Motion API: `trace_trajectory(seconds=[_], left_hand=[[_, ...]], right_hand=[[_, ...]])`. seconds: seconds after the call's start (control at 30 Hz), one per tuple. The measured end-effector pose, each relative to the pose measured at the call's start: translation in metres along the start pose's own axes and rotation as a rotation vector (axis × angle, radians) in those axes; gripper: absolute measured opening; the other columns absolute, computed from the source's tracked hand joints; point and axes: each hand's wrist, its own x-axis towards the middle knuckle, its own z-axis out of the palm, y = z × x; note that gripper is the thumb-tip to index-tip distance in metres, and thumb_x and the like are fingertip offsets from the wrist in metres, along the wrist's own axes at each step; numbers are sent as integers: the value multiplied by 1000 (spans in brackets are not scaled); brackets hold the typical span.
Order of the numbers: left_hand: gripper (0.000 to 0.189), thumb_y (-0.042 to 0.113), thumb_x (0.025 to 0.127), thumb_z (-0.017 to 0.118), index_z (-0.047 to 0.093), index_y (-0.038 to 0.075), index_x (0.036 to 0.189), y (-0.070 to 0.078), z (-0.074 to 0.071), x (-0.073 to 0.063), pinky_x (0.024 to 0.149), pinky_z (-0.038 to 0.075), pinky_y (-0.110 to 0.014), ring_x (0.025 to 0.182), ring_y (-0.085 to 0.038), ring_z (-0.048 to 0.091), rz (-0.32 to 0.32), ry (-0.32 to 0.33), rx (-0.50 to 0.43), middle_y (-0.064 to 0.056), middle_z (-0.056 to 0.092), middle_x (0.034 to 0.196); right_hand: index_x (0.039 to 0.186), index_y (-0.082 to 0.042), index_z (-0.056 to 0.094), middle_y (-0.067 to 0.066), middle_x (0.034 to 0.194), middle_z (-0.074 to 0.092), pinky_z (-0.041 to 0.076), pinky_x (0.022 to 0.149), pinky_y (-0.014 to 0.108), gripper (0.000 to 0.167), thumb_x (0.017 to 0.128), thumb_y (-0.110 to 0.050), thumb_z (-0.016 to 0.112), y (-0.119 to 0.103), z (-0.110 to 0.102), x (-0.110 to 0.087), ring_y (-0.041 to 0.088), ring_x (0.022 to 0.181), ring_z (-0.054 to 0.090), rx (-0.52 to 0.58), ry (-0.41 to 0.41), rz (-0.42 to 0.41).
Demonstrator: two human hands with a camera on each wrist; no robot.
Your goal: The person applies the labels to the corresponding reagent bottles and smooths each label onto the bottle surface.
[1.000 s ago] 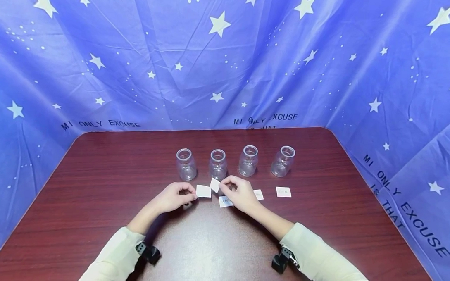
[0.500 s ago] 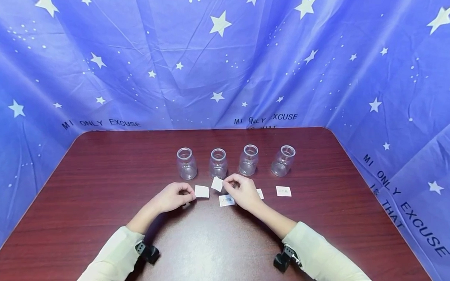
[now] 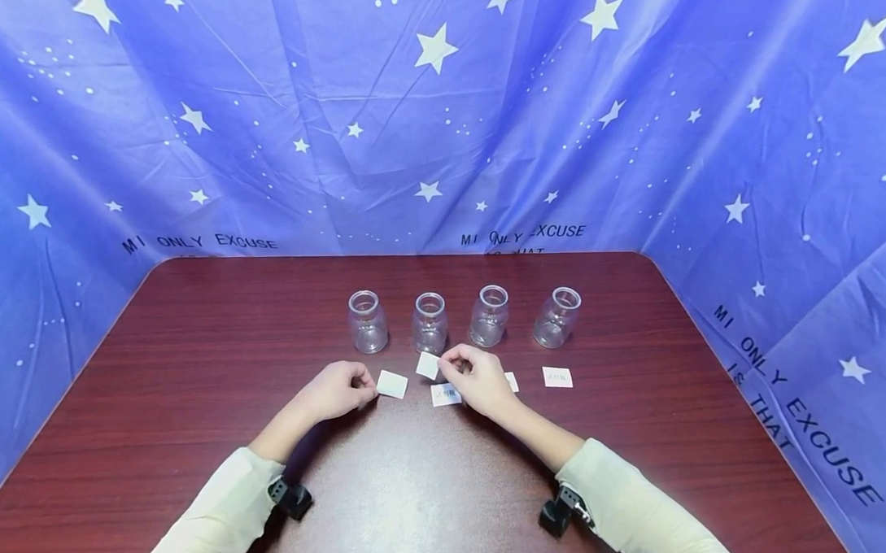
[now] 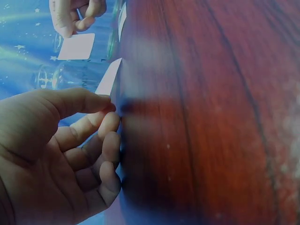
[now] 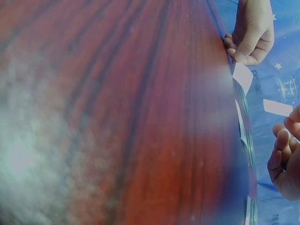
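Observation:
My left hand (image 3: pixel 337 390) pinches a small white paper label (image 3: pixel 392 385) by its left edge, between thumb and index finger. In the left wrist view this label (image 4: pixel 110 77) stands up from the fingertips at a slant, low over the table. My right hand (image 3: pixel 479 381) pinches a second white slip (image 3: pixel 427 366), held a little higher, in front of a glass jar (image 3: pixel 430 326). No print shows on either held piece in the head view. Beneath the right hand lies a printed label (image 3: pixel 445 394), and another label (image 3: pixel 512 381) is partly hidden behind that hand.
Several clear glass jars, uncapped, stand upright in a row; the leftmost jar (image 3: pixel 368 328) and rightmost jar (image 3: pixel 558 320) mark its ends. One more printed label (image 3: pixel 558 377) lies at the right. Behind the dark red wooden table (image 3: pixel 196 342) hangs a blue star-patterned curtain (image 3: pixel 363 84).
The left hand's label has shifted left and slightly nearer the person, and its tilt has changed. The right hand's slip has moved slightly right, so the gap between the two pieces is wider.

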Motion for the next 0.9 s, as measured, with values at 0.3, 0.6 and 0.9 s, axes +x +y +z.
trace_trajectory(seconds=[0.3,0.6,0.9], left_hand=[[8,13,78,64,63,9,72,-2,-1,0,59,40,-23,56,-6,48,-37,22,40,6,56,56],[6,13,77,63,63,9,73,-2,-3,1,59,40,-24,57,-7,49,-58,7,1,6,55,56],[7,11,79,59,65,7,78,-2,-4,2,55,41,-22,55,-7,50,-61,7,-76,-1,59,61]], right_hand=[[81,-10,67,-2,64,59,36,47,17,5,85,-11,64,0,1,0,3,51,43,3,-11,4],[81,-12,68,-4,64,58,36,47,17,6,85,-11,63,1,3,1,3,50,43,-27,-23,1],[80,-12,67,-5,63,55,34,47,17,6,85,-12,63,0,4,3,4,51,42,-45,-26,1]])
